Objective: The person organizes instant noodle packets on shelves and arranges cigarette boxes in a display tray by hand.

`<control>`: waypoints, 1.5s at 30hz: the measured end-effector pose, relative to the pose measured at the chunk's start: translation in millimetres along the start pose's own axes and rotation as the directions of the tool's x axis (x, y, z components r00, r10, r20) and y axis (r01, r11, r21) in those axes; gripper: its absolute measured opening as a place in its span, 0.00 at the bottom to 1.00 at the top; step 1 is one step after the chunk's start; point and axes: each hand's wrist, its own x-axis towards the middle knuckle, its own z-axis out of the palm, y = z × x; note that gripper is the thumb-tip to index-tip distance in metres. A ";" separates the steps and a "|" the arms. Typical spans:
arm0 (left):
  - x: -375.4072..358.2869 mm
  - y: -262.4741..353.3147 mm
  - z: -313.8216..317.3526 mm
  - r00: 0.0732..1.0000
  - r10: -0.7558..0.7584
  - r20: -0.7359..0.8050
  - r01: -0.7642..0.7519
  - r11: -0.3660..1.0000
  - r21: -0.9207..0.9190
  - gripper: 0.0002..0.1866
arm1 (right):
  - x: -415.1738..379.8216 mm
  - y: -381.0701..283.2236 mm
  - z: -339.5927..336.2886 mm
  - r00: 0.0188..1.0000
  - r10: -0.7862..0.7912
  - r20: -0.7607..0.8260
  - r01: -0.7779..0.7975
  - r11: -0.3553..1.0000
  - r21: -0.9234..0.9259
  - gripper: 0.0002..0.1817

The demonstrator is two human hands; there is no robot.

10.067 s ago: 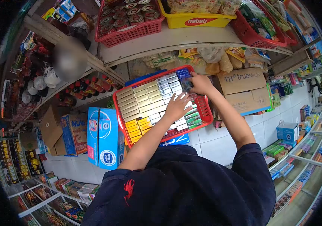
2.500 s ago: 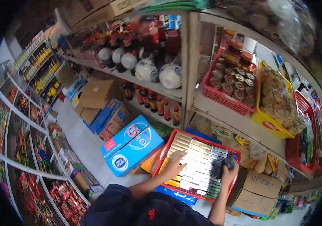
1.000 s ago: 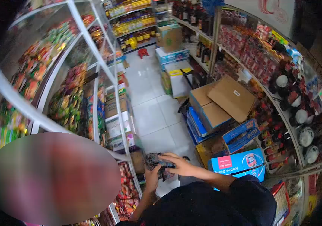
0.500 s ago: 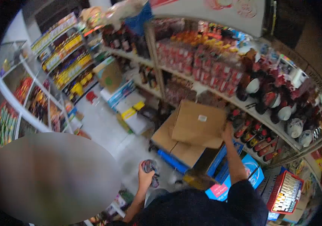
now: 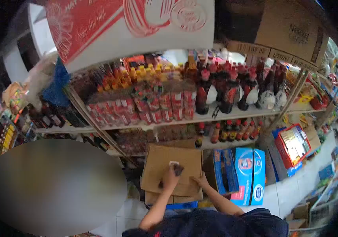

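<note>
My left hand (image 5: 170,181) is over the top of a brown cardboard box (image 5: 189,156), closed around a small dark crumpled bundle (image 5: 178,170) that looks like plastic. A white label on the box lies just behind that bundle. At the box's front right side, my right hand (image 5: 202,181) grips the edge, its fingertips partly hidden. Beneath, another cardboard box (image 5: 152,197) shows at the front, with a blue edge under it.
Shelves ahead hold packs of red cans (image 5: 169,108), dark soda bottles (image 5: 228,94) and smaller sauce bottles (image 5: 232,131). To the right stand a blue carton (image 5: 250,168) and a red-framed basket (image 5: 295,146). A white-and-red carton (image 5: 137,27) sits high above.
The view has swung right to face the shelves. My left hand has moved from beside the boxes to over the top one, still holding the dark bundle. My right hand stays at the box's side.
</note>
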 end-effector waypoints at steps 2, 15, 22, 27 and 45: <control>7.1 25.0 18.6 0.971 0.193 0.139 -0.207 0.974 0.094 0.36 | -22.5 -8.0 14.4 0.999 -0.035 -0.002 0.033 0.941 0.336 0.37; 19.3 -3.8 18.0 0.928 0.176 0.328 -0.233 0.961 0.146 0.23 | -46.4 -41.8 22.5 0.963 0.259 -0.080 -0.208 0.897 0.390 0.31; 101.5 -51.1 -26.0 0.989 -0.085 0.117 0.094 0.993 -0.076 0.19 | -52.7 -52.1 26.9 0.988 0.107 -0.115 -0.055 0.921 0.385 0.33; 107.7 -24.4 3.2 0.997 -0.027 0.066 0.014 0.983 0.184 0.23 | -51.4 -55.6 30.7 0.989 0.090 -0.116 -0.042 0.932 0.359 0.35; 37.6 44.0 56.3 0.617 0.706 0.348 -0.745 0.666 -0.031 0.16 | -56.7 -38.9 26.7 0.982 0.157 -0.104 -0.097 0.893 0.439 0.35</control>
